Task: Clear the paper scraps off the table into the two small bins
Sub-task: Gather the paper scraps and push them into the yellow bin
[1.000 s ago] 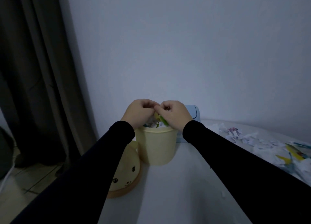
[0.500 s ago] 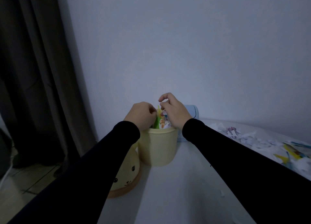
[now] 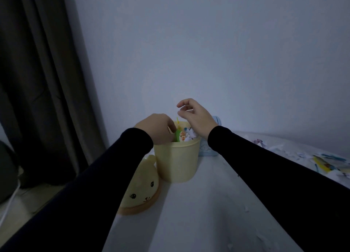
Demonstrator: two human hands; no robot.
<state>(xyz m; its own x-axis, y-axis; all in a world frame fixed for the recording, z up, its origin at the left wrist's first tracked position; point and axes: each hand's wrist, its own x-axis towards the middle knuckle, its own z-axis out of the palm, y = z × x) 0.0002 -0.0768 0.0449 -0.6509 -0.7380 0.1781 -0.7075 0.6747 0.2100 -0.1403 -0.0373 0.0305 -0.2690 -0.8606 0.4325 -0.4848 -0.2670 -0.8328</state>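
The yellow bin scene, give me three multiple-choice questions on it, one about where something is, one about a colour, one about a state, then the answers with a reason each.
1. Where is the rounded yellow lid with an animal face?
A. On the small pale yellow plastic bin
B. Leaning by the bin's left side at the table edge
C. On the scrap pile at the right

2. What colour is the second small bin, behind the yellow one?
A. Light blue
B. Red
C. Black

3. What state is the right hand in?
A. Fist closed round a wad of paper
B. Flat on the table
C. Raised above the bin, fingers loosely open and empty

Answers: 1 B, the lid rests tilted beside the bin, which stands open with scraps inside. 2 A, a light blue wall shows past the right wrist. 3 C, no paper shows between the curled fingers.
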